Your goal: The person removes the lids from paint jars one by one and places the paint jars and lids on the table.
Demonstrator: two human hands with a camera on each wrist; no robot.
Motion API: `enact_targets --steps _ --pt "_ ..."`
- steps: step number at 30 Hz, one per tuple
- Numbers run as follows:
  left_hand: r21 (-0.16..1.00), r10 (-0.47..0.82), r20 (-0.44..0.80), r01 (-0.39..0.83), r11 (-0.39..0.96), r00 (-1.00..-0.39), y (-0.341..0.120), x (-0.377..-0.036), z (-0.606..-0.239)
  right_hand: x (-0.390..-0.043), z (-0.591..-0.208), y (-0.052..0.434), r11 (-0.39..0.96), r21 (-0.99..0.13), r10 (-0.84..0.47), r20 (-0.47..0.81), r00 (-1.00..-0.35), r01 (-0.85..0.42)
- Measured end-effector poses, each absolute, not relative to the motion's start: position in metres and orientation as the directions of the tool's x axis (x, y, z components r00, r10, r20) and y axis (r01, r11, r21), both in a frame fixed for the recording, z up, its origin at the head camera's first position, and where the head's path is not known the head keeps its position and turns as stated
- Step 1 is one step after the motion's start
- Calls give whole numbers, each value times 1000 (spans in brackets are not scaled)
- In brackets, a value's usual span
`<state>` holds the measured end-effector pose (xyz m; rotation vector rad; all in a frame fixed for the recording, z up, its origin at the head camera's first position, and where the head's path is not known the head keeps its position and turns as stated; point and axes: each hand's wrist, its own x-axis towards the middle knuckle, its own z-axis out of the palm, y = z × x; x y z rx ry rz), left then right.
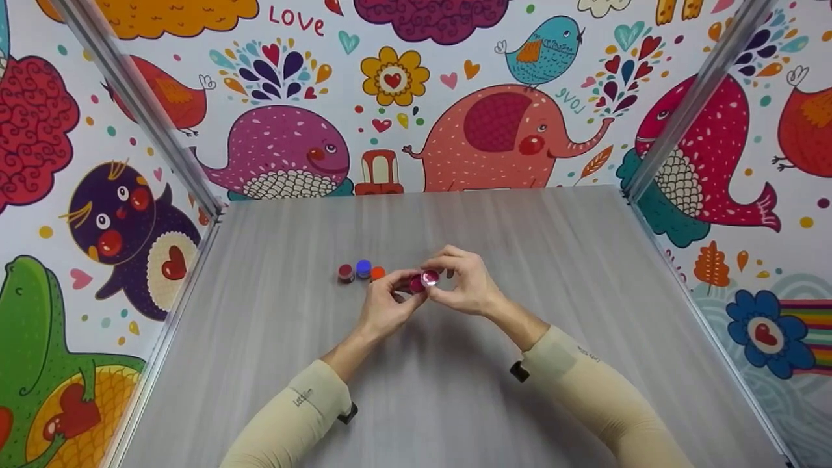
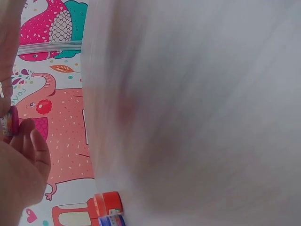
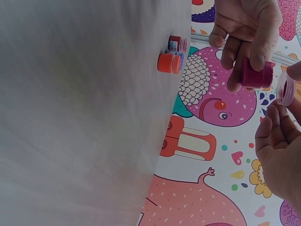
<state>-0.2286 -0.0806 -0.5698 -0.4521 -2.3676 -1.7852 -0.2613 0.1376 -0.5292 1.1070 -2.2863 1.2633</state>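
Note:
My left hand point(image 1: 385, 307) grips a small magenta paint jar point(image 3: 255, 74) between thumb and fingers, above the table. Just beside the jar's mouth, my right hand point(image 1: 469, 284) pinches a clear round lid point(image 3: 285, 89), and a slim gap separates the two in the right wrist view. The lid's inside looks stained magenta. In the left wrist view, the jar point(image 2: 10, 123) shows only in part at the left edge. A dark red jar point(image 1: 346, 273), a blue jar point(image 1: 364, 268) and an orange jar point(image 3: 169, 63) stand together on the table, left of my hands.
The grey wood-grain table point(image 1: 273, 364) runs back to a wall point(image 1: 390, 26) printed with cartoon animals. Metal frame posts point(image 1: 140, 97) rise at both back corners, with rails along the table's sides.

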Motion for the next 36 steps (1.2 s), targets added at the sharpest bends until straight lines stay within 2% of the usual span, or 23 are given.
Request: enact_targets --steps 11,20,36 --pt "903 110 270 291 315 -957 -85 -233 -579 -261 -535 144 349 -604 -483 539 -690 -716" --pt "861 91 340 349 369 -936 -88 -236 -587 -257 -539 147 391 -611 -496 490 -717 -688" --pt "821 85 274 279 498 -958 -93 -241 -601 -255 -553 145 459 -627 -499 404 -767 -629"
